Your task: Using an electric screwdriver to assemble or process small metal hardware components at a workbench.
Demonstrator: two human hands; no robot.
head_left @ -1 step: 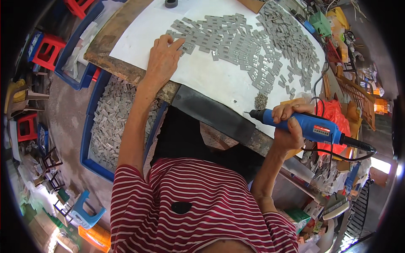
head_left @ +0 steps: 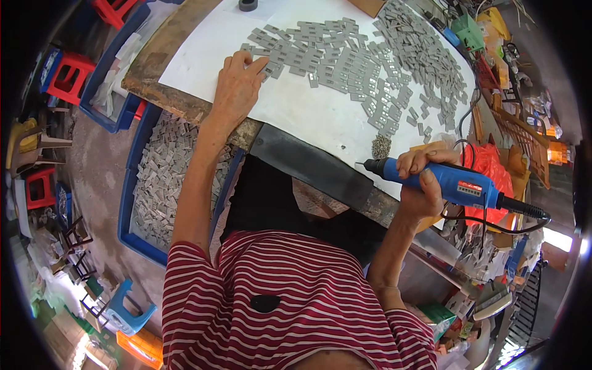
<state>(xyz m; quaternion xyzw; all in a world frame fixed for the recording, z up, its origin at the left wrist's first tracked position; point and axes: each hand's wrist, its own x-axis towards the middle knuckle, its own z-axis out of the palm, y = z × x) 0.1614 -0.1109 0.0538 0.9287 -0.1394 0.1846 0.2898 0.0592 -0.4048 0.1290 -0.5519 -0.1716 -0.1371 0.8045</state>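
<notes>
My right hand (head_left: pixel 425 179) is wrapped around a blue electric screwdriver (head_left: pixel 453 184), held nearly level above the table's near edge. Its bit points left, clear of the grey pieces. Beside the tip lies a small heap of screws (head_left: pixel 381 147). My left hand (head_left: pixel 237 86) rests on the white sheet at the left end of the laid-out grey flat pieces (head_left: pixel 302 58). Its thumb and fingers are apart, the thumb touching or almost touching a piece; the other fingertips are partly hidden. Rows of these pieces, with small slots, spread toward the right.
A denser pile of grey pieces (head_left: pixel 422 58) covers the far right of the white-covered table (head_left: pixel 296 114). At left below the table, a blue bin (head_left: pixel 126 209) holds many small grey parts. A black tape roll (head_left: pixel 248 5) sits at the far edge. Beside the screwdriver hangs a red plastic bag (head_left: pixel 493 166).
</notes>
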